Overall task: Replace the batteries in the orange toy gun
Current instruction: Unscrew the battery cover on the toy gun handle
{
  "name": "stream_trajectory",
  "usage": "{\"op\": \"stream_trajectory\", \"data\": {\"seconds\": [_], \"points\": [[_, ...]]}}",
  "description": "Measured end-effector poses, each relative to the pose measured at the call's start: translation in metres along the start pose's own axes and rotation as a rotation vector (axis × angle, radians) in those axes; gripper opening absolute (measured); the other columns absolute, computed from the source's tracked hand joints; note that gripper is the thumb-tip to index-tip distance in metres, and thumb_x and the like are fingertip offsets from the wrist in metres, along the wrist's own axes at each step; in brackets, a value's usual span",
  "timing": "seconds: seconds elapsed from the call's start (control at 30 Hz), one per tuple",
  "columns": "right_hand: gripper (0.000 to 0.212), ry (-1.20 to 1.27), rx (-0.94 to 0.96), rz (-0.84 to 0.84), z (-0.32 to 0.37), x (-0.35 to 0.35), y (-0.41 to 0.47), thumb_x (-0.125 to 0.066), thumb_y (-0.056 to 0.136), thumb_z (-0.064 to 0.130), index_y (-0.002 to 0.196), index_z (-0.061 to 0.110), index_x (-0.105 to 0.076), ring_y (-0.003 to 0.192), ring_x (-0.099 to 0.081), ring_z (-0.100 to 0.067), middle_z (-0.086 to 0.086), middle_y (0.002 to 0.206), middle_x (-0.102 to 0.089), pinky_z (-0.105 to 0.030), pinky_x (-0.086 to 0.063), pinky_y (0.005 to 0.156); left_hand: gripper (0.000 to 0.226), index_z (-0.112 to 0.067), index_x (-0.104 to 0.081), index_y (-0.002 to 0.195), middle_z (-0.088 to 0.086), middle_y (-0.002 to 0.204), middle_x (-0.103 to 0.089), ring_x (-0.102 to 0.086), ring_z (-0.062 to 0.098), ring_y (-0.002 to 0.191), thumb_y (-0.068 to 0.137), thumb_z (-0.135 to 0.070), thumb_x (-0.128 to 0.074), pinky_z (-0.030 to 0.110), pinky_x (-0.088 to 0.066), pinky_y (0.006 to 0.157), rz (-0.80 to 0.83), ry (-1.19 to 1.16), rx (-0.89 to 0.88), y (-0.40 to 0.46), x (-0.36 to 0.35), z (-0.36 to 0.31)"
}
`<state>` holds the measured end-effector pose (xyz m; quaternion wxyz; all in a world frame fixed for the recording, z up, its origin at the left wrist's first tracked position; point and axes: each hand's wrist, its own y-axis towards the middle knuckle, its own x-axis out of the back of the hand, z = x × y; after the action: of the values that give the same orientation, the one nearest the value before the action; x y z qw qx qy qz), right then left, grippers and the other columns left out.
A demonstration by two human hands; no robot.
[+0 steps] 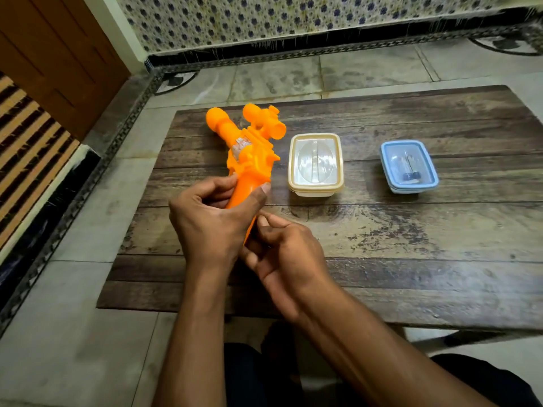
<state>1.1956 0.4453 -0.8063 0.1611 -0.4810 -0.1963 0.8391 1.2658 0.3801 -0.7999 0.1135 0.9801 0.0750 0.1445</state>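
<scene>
Left hand (205,218): fingers curled round the handle of the orange toy gun (249,148), thumb laid up along the right side of the handle, fingertips wrapped over the left side. Firm grip. The gun is held over the near-left part of the wooden table (411,230), barrel pointing away from the person and slightly left, its scope on the upper right.

Right hand (282,251): sits just below and to the right of the left hand, touching it. Thumb and forefinger are drawn together at the bottom end of the handle, pinching or picking at something there (cannot tell whether it is the battery cover or only the edge of the plastic). The remaining fingers are loosely bent beneath.

Hidden: the butt of the handle is covered by both hands, so no battery compartment can be seen. A clear plastic piece on the gun body is too blurred to read.

Containers: a cream-rimmed plastic box (316,165) stands just right of the gun, clear lid on; glare on the lid hides the contents. Well apart to its right, a blue-rimmed plastic box (409,167), lid also on; through it show a thin rod-like tool and small dark cylindrical items at the near end, possibly batteries, not certain.
</scene>
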Motion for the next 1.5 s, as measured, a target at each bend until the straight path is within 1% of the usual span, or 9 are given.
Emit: {"op": "stream_trajectory", "data": {"seconds": [0.07,0.13,0.17,0.23,0.37,0.5,0.87,1.2,1.5], "points": [[0.034,0.012,0.007,0.014,-0.001,0.0017,0.0027,-0.043,0.098,-0.002,0.093,0.001,-0.076,0.103,-0.044,-0.036,-0.033,0.108,-0.056,-0.045,-0.042,0.083,0.046,-0.008,-0.081,0.097,0.0,0.083,-0.078,-0.074,0.006,0.069,0.062,-0.032,-0.099,0.022,-0.06,0.066,-0.009,-0.022,0.012,0.0,0.0004,-0.0005],[0.034,0.019,0.011,0.009,0.0004,0.0035,0.0026,-0.041,0.1,-0.005,0.098,-0.003,-0.075,0.103,-0.051,-0.038,-0.046,0.12,-0.058,-0.063,-0.042,0.106,0.045,-0.008,-0.081,0.097,0.0,0.083,-0.078,-0.074,0.006,0.07,0.063,-0.031,-0.098,0.023,-0.06,0.066,-0.011,-0.03,0.013,-0.0008,0.0001,-0.0019],[0.034,0.016,0.016,0.004,0.0015,0.0039,0.0014,-0.039,0.1,-0.007,0.104,-0.006,-0.073,0.104,-0.058,-0.041,-0.042,0.125,-0.06,-0.065,-0.038,0.113,0.045,-0.008,-0.081,0.098,-0.001,0.083,-0.078,-0.074,0.006,0.07,0.063,-0.03,-0.098,0.023,-0.06,0.067,-0.013,-0.035,0.015,-0.0011,-0.0001,-0.0025],[0.034,-0.001,0.03,-0.004,0.0035,0.0043,-0.0014,-0.038,0.099,-0.011,0.112,-0.01,-0.069,0.112,-0.067,-0.042,-0.036,0.122,-0.065,-0.059,-0.044,0.111,0.045,-0.007,-0.08,0.098,-0.001,0.084,-0.078,-0.075,0.006,0.071,0.064,-0.03,-0.098,0.023,-0.06,0.067,-0.019,-0.048,0.019,-0.0011,0.0001,-0.0034],[0.034,0.01,0.019,0.0,0.0069,0.0019,-0.0055,-0.042,0.096,-0.014,0.118,-0.011,-0.068,0.105,-0.069,-0.033,-0.033,0.122,-0.067,-0.047,-0.056,0.1,0.044,-0.007,-0.08,0.098,0.0,0.085,-0.079,-0.077,0.01,0.074,0.064,-0.03,-0.098,0.028,-0.062,0.069,-0.016,-0.047,0.019,-0.0003,0.0021,-0.0033],[0.034,0.02,0.009,0.015,0.0066,0.0008,-0.0064,-0.045,0.096,-0.014,0.122,-0.01,-0.067,0.111,-0.071,-0.031,-0.028,0.118,-0.072,-0.039,-0.061,0.091,0.042,-0.007,-0.08,0.097,0.0,0.084,-0.079,-0.077,0.012,0.074,0.065,-0.028,-0.098,0.031,-0.064,0.069,-0.014,-0.045,0.017,-0.0003,0.0027,-0.0042],[0.036,0.008,0.005,-0.002,0.0064,0.0009,-0.004,-0.043,0.095,-0.015,0.123,-0.011,-0.066,0.121,-0.065,-0.038,-0.028,0.122,-0.07,-0.044,-0.057,0.098,0.044,-0.008,-0.081,0.097,-0.001,0.084,-0.078,-0.077,0.009,0.074,0.064,-0.031,-0.098,0.029,-0.064,0.069,-0.013,-0.016,-0.004,-0.0008,0.0016,-0.0032],[0.037,-0.01,0.013,-0.042,0.0072,-0.0006,-0.0057,-0.042,0.093,-0.015,0.118,-0.012,-0.068,0.119,-0.066,-0.04,-0.03,0.12,-0.069,-0.044,-0.057,0.096,0.047,-0.013,-0.081,0.097,0.002,0.088,-0.077,-0.076,0.01,0.076,0.061,-0.04,-0.097,0.036,-0.065,0.07,-0.023,0.061,-0.039,-0.0004,-0.0011,0.0006],[0.037,-0.077,0.042,-0.11,0.0083,-0.0001,-0.0064,-0.041,0.091,-0.016,0.114,-0.012,-0.069,0.117,-0.066,-0.044,-0.03,0.116,-0.071,-0.05,-0.054,0.102,0.049,-0.014,-0.08,0.097,0.0,0.089,-0.075,-0.074,0.005,0.075,0.061,-0.043,-0.095,0.031,-0.064,0.069,-0.022,0.132,-0.087,-0.0032,-0.0041,-0.0005]]}}
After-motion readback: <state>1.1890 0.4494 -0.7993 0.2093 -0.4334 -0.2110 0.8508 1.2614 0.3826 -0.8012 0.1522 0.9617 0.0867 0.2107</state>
